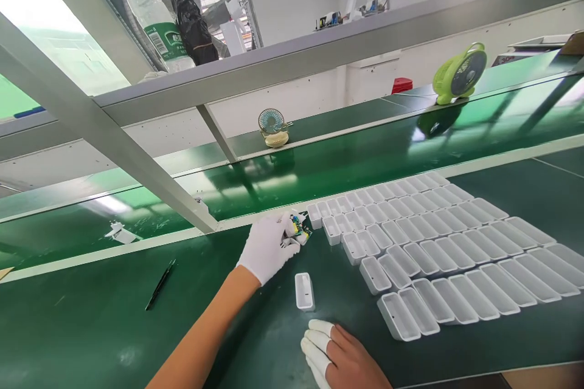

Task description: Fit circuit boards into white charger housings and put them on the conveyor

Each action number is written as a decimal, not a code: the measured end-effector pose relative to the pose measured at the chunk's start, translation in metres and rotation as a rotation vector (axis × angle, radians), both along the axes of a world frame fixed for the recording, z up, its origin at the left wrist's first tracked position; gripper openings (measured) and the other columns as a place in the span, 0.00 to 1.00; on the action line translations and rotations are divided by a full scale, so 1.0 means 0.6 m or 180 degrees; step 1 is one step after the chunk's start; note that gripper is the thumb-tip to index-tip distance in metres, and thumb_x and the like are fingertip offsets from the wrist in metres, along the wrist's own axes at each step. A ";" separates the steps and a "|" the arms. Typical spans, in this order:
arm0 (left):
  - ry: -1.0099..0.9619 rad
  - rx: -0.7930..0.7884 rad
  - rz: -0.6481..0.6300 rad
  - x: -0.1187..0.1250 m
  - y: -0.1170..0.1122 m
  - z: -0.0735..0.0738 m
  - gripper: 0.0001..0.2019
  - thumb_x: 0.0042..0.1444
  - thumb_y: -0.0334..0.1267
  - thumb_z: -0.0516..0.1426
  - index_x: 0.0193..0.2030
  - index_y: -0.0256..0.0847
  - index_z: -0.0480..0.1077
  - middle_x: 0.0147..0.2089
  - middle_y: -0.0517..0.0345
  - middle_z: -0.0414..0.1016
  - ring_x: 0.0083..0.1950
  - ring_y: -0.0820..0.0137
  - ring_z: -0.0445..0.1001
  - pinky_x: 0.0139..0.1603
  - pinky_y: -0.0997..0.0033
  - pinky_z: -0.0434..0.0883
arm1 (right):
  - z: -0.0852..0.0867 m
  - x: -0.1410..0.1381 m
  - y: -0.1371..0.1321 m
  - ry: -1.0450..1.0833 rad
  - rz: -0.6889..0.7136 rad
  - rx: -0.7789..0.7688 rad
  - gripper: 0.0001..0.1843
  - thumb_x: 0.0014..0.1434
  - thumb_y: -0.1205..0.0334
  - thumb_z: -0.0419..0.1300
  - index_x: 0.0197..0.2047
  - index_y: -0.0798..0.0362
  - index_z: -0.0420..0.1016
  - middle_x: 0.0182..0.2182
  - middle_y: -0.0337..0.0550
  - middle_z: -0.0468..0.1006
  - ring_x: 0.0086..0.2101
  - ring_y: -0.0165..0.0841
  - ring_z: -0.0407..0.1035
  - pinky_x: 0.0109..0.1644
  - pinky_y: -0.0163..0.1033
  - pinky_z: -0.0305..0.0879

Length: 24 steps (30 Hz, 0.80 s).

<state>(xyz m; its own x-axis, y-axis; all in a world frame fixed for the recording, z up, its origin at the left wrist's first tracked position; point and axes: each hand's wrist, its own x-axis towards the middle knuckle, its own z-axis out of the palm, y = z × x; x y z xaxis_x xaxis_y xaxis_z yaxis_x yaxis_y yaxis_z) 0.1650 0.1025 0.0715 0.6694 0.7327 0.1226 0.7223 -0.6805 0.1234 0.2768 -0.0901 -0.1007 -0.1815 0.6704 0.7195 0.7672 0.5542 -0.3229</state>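
My left hand point(269, 247), in a white glove, reaches forward and closes on a small circuit board point(298, 228) with coloured parts, at the near edge of the conveyor rail. My right hand point(340, 357), with white finger cots on the fingertips, rests on the green table at the bottom and holds nothing. A single open white plastic case point(304, 291) lies between the two hands, apart from both. To the right, several rows of the same open white cases point(449, 249) are laid side by side on the table.
A black pen-like tool point(160, 284) lies on the table at left. Behind runs a green conveyor belt point(319, 170) with a slanted metal frame post point(114, 146). A small teal fan point(272, 127) and a lime-green fan point(458, 73) stand beyond it. A bottle point(155, 18) sits on the upper shelf.
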 end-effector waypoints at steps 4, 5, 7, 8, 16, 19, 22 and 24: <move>0.0092 -0.0221 0.0184 0.030 0.057 -0.028 0.19 0.53 0.47 0.64 0.51 0.45 0.71 0.41 0.55 0.78 0.45 0.56 0.75 0.42 0.64 0.63 | 0.005 0.000 0.002 0.0059 -0.0205 0.0057 0.18 0.71 0.61 0.53 0.31 0.48 0.79 0.30 0.43 0.82 0.39 0.38 0.80 0.44 0.46 0.82; 0.0092 -0.0230 0.0219 0.032 0.064 -0.036 0.19 0.53 0.46 0.64 0.51 0.45 0.71 0.39 0.55 0.78 0.43 0.56 0.75 0.41 0.64 0.63 | 0.005 -0.001 0.002 0.0118 -0.0291 0.0133 0.20 0.71 0.61 0.52 0.29 0.48 0.78 0.28 0.43 0.81 0.37 0.38 0.80 0.43 0.46 0.82; 0.0052 -0.0199 0.0227 0.030 0.069 -0.049 0.20 0.54 0.43 0.63 0.53 0.46 0.71 0.37 0.55 0.78 0.43 0.55 0.75 0.42 0.63 0.63 | 0.008 0.001 0.002 0.0126 -0.0347 0.0262 0.23 0.72 0.61 0.50 0.27 0.49 0.77 0.26 0.43 0.80 0.34 0.37 0.79 0.42 0.46 0.82; 0.0019 -0.0189 0.0221 0.026 0.069 -0.054 0.21 0.54 0.41 0.63 0.55 0.46 0.71 0.38 0.55 0.78 0.45 0.55 0.75 0.44 0.62 0.64 | 0.013 0.003 0.001 0.0098 -0.0373 0.0299 0.22 0.72 0.62 0.49 0.29 0.49 0.78 0.27 0.43 0.80 0.33 0.37 0.79 0.42 0.46 0.82; -0.1538 -0.0715 0.0799 -0.028 0.059 -0.077 0.32 0.55 0.40 0.63 0.67 0.45 0.62 0.64 0.49 0.71 0.64 0.57 0.70 0.64 0.56 0.66 | 0.089 0.004 0.028 0.0072 -0.1020 0.0095 0.09 0.65 0.63 0.58 0.46 0.52 0.78 0.42 0.55 0.78 0.45 0.45 0.76 0.44 0.49 0.78; -0.2419 -0.0998 0.0983 -0.056 0.040 -0.062 0.37 0.54 0.40 0.65 0.70 0.44 0.58 0.66 0.48 0.69 0.65 0.59 0.70 0.68 0.57 0.65 | 0.087 0.001 0.052 -0.0211 -0.0974 0.0104 0.12 0.63 0.65 0.54 0.28 0.50 0.72 0.31 0.52 0.74 0.36 0.45 0.73 0.39 0.53 0.77; -0.2813 -0.1095 0.1033 -0.093 0.010 -0.046 0.39 0.52 0.39 0.66 0.70 0.47 0.58 0.66 0.50 0.68 0.64 0.59 0.71 0.67 0.57 0.67 | 0.078 0.011 0.067 -0.0358 -0.0862 0.0054 0.14 0.62 0.66 0.51 0.26 0.49 0.68 0.26 0.49 0.69 0.29 0.42 0.68 0.34 0.52 0.76; -0.2920 -0.1197 0.1106 -0.118 -0.016 -0.043 0.39 0.51 0.38 0.66 0.70 0.48 0.59 0.63 0.50 0.70 0.61 0.59 0.74 0.64 0.57 0.70 | 0.078 0.020 0.068 -0.0350 -0.0797 -0.0011 0.13 0.62 0.67 0.51 0.26 0.48 0.68 0.26 0.48 0.69 0.29 0.42 0.67 0.35 0.52 0.76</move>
<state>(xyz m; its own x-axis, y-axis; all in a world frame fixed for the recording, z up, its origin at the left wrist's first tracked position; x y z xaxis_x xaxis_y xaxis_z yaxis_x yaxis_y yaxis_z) 0.0941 0.0929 0.0459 0.1806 0.9628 0.2011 0.3931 -0.2581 0.8825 0.2887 -0.0494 -0.0541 -0.0867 0.7067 0.7022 0.9107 0.3420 -0.2317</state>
